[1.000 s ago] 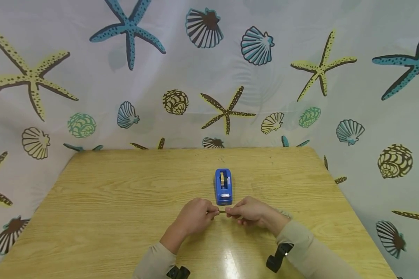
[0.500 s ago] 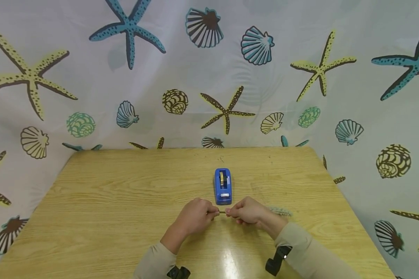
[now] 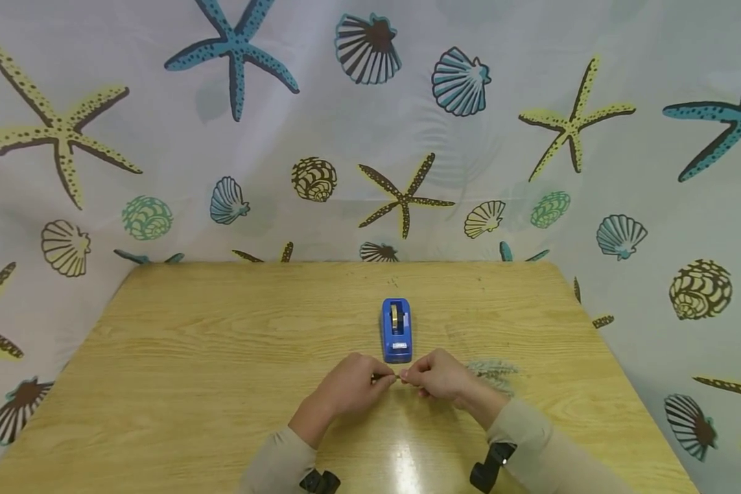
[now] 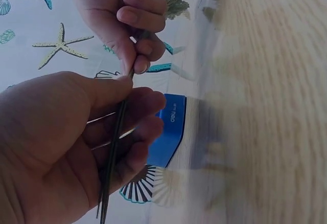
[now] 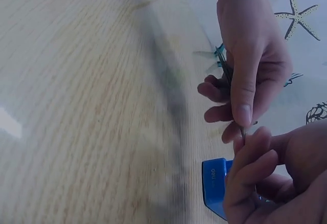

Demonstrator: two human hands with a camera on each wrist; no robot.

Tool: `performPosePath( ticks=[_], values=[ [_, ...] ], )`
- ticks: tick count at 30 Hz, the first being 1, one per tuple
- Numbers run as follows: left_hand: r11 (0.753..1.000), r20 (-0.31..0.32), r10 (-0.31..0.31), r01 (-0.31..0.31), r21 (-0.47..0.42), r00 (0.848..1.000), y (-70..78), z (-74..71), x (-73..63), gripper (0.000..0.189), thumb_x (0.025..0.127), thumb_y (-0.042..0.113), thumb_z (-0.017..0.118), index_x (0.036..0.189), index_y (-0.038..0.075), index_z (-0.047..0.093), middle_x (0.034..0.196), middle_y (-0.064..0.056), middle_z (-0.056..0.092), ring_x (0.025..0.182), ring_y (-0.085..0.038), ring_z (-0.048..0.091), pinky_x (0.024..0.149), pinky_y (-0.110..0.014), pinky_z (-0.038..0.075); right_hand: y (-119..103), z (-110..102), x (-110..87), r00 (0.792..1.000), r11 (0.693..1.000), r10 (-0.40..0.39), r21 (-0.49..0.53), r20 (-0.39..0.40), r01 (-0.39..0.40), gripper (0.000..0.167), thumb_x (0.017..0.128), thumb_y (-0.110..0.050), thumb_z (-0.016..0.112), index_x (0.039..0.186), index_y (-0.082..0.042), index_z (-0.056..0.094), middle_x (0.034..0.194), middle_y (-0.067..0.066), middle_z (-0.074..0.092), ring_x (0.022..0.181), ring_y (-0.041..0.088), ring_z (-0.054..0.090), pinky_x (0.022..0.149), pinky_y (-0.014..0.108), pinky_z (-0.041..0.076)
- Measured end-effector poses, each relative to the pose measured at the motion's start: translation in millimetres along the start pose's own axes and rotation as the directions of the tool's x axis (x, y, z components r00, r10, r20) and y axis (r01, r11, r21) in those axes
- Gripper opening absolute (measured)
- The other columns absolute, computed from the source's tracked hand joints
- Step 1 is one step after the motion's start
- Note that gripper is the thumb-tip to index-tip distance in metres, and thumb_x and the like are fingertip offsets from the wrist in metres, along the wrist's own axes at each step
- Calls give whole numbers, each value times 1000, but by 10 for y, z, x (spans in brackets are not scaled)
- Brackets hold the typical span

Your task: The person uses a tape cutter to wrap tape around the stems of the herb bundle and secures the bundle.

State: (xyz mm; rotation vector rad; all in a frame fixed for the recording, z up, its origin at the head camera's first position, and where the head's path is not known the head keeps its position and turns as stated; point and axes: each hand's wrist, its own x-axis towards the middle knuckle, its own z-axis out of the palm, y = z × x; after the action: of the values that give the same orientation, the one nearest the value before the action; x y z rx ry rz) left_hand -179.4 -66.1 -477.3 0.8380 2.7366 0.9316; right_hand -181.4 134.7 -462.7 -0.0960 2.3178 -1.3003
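My left hand [image 3: 352, 385] and right hand [image 3: 437, 376] meet in front of a blue tape dispenser [image 3: 396, 331], pinching the same bunch of thin dark stems [image 4: 115, 144] between thumbs and fingers. In the left wrist view the stems run down past the left palm [image 4: 46, 132]. Their other end leads through the right hand toward a grey-green leafy sprig [image 3: 497, 370], partly hidden by the right wrist. The fingertips of both hands are close together, with a short piece of stem between them.
The wooden table [image 3: 222, 329] extends to all sides of the hands. Behind it hangs a white cloth [image 3: 272, 130] printed with starfish and shells. A wrist camera [image 3: 492, 468] is strapped to each sleeve.
My left hand has moved slightly right along the stems, so the gap between the fingertips is narrower. More of the leafy sprig shows beyond the right wrist. The dispenser stays in place.
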Motion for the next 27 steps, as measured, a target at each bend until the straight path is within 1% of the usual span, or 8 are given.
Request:
performPosePath(
  ticks=[2, 4, 6, 9, 13, 18, 21, 27],
  values=[
    [1000, -3, 1, -1, -28, 1000, 5, 4, 12, 19, 98, 15, 63, 97, 4, 79, 80, -1, 73, 63, -5, 54, 60, -22, 47, 8, 2, -12, 1000, 1000, -30, -10, -3, 30, 29, 101, -24, 61, 94, 0, 77, 97, 8, 71, 60, 11, 55, 53, 24, 41],
    [999, -5, -2, 1, -47, 1000, 5, 8, 18, 19, 98, 14, 63, 95, 4, 79, 76, -1, 70, 61, -4, 50, 57, -21, 44, 10, -6, -35, 998, 998, -59, -27, 2, 59, 30, 102, -24, 59, 96, 0, 76, 83, 8, 68, 55, 11, 53, 49, 23, 39],
    [998, -6, -5, 5, -56, 1000, 5, 6, 21, 18, 98, 13, 63, 96, 3, 79, 78, -2, 72, 61, -4, 49, 57, -20, 43, 4, -28, -67, 996, 994, -87, -59, 14, 87, 31, 103, -22, 56, 97, 1, 75, 69, 6, 63, 51, 11, 49, 45, 23, 35],
    [999, -14, 5, -6, -49, 1000, 1, 1, 19, 17, 97, 11, 65, 100, 3, 79, 85, -5, 75, 63, -4, 50, 57, -20, 43, -16, -72, -113, 993, 985, -115, -127, 41, 120, 30, 105, -18, 52, 98, 2, 73, 58, 4, 55, 47, 12, 46, 43, 23, 34],
    [1000, -42, 21, -22, -21, 999, -3, 2, 20, 15, 95, 10, 67, 101, 3, 79, 87, -6, 75, 63, -4, 50, 57, -20, 43, -39, -112, -142, 986, 946, -159, -276, 54, 168, 26, 104, -16, 53, 98, 0, 73, 68, 9, 65, 50, 13, 50, 47, 26, 40],
    [999, -75, 7, -10, -35, 997, 4, 24, 21, 13, 93, 10, 69, 99, 4, 80, 83, -5, 74, 65, -4, 52, 58, -21, 44, -34, -113, -132, 966, 851, -257, -464, 40, 245, 20, 99, -14, 61, 103, -3, 77, 93, 10, 76, 77, 17, 69, 69, 36, 56],
    [998, -87, -12, 7, -56, 996, 11, 38, 22, 13, 93, 11, 70, 98, 4, 80, 85, -5, 74, 68, -3, 56, 59, -20, 46, -20, -107, -125, 957, 814, -290, -519, 29, 262, 18, 97, -14, 65, 103, -4, 78, 102, 9, 77, 94, 24, 72, 81, 42, 58],
    [996, -79, -33, 26, -88, 996, 25, 37, 24, 16, 95, 14, 67, 100, 4, 79, 82, -3, 71, 66, -6, 51, 58, -21, 44, -22, -95, -137, 946, 768, -324, -589, -15, 253, 16, 95, -17, 68, 102, -8, 80, 104, 5, 78, 96, 24, 73, 81, 41, 58]
  ],
)
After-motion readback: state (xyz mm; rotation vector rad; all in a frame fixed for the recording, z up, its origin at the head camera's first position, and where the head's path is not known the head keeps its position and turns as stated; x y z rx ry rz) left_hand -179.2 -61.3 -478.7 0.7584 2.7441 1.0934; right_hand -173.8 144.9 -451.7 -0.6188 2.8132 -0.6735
